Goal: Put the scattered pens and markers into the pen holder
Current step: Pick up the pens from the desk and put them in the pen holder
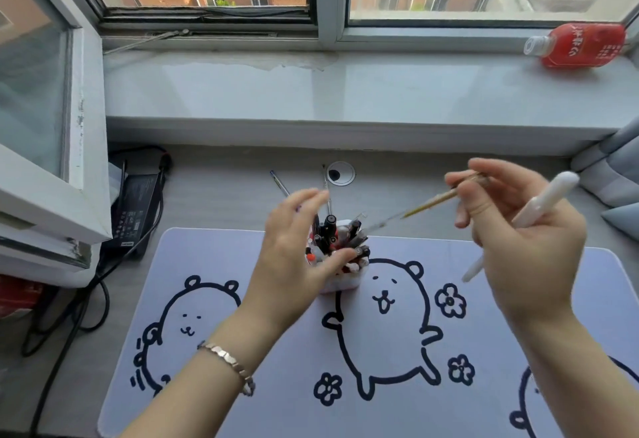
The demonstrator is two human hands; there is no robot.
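Head camera, looking down at a desk below a window: a person's two bare hands work over a pen holder that stands on a pale desk mat printed with cartoon bears and flowers. The white holder is packed with pens and markers, their caps and tips fanning upward, mostly black with some red and white. The left hand reaches in from the lower left with the palm turned toward the holder, fingers spread and lightly curved over the cluster, thumb stretched across the near side of the pens; whether it presses on them cannot be told. A metal bracelet circles the left wrist. The right hand is raised to the right of the holder, palm facing the camera. Its thumb and forefinger pinch a slim yellowish pen that slants down and left, its clear tip pointing at the holder's rim but apart from it. The lower fingers of the same hand are closed around a thick white marker that crosses the palm diagonally. Two more pens lie on the bare desk beyond the holder, near a round cable port. A laptop charger sits at left and a red bottle lies on the windowsill
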